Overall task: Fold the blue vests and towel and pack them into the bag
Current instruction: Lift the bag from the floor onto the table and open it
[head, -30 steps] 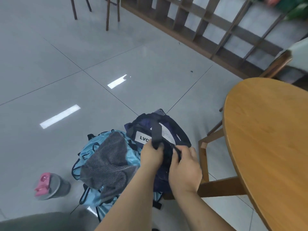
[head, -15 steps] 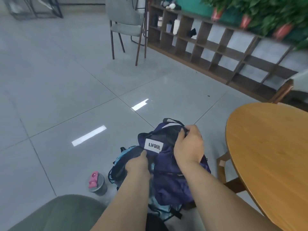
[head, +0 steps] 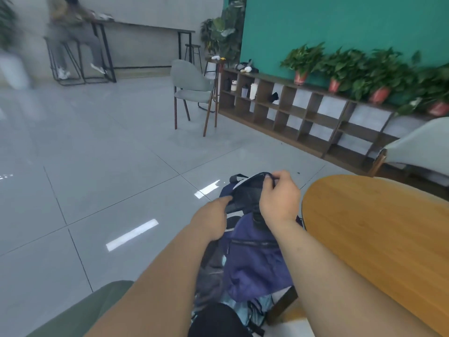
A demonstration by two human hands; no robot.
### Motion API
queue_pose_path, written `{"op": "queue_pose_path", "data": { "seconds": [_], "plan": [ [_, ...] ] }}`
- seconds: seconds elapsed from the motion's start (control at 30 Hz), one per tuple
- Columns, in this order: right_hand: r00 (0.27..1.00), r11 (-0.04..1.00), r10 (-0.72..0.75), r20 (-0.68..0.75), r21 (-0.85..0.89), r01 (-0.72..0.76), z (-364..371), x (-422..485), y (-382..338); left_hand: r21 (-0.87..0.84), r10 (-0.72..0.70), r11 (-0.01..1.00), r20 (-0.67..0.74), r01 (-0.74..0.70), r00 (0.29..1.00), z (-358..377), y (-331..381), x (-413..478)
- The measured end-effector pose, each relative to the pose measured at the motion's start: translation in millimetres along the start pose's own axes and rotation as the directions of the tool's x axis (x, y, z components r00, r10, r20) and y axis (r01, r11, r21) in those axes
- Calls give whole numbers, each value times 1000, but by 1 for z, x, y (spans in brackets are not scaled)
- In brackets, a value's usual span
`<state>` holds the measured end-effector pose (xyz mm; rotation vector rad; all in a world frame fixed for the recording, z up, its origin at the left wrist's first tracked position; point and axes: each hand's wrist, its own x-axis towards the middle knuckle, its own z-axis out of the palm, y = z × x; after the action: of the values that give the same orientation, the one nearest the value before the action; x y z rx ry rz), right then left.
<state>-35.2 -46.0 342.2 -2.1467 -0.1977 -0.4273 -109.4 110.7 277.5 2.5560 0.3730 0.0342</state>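
A dark blue backpack (head: pixel 255 261) hangs in front of me, between my arms, beside the round wooden table. My right hand (head: pixel 279 198) grips its top edge and a thin strap from above. My left hand (head: pixel 211 217) holds the bag's upper left side, fingers curled into the dark fabric. Below the bag, light blue vest fabric (head: pixel 257 310) with dark trim shows near a chair leg. A grey mesh cloth (head: pixel 211 276) lies partly hidden behind my left forearm. The bag's inside is not visible.
The round wooden table (head: pixel 379 239) fills the right. A wooden chair frame (head: pixel 281 305) stands under the bag. Farther off are a grey chair (head: pixel 192 88), a low shelf (head: pixel 303 117) with potted plants, and a seated person (head: pixel 73 32) at a high counter. Grey tiled floor lies left.
The bag has been lifted higher and my view has tilted up toward the room. My right hand moved to the bag's top edge; the vests and mesh cloth dropped mostly out of sight.
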Motion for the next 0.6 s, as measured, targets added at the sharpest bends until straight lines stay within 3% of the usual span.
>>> {"op": "queue_pose_path", "data": {
  "seconds": [0.1,0.3,0.4,0.5,0.6],
  "plan": [
    [999,998,-53,-9,38,53,-33,3,-16,24,34,999,176,-39,984,-9,15,-7],
    [996,970,-32,-85,237,51,-101,11,-39,113,74,989,144,-91,987,-30,46,-27],
    [993,950,-30,-118,304,65,-133,15,-47,23,39,999,182,-44,983,-49,77,-46],
    [985,948,-43,-168,303,93,-170,20,-51,29,56,998,7,-56,998,-67,112,-57],
    [971,966,-51,-235,234,108,-216,26,-43,117,168,982,-226,-145,959,-88,162,-70]
  ]
}}
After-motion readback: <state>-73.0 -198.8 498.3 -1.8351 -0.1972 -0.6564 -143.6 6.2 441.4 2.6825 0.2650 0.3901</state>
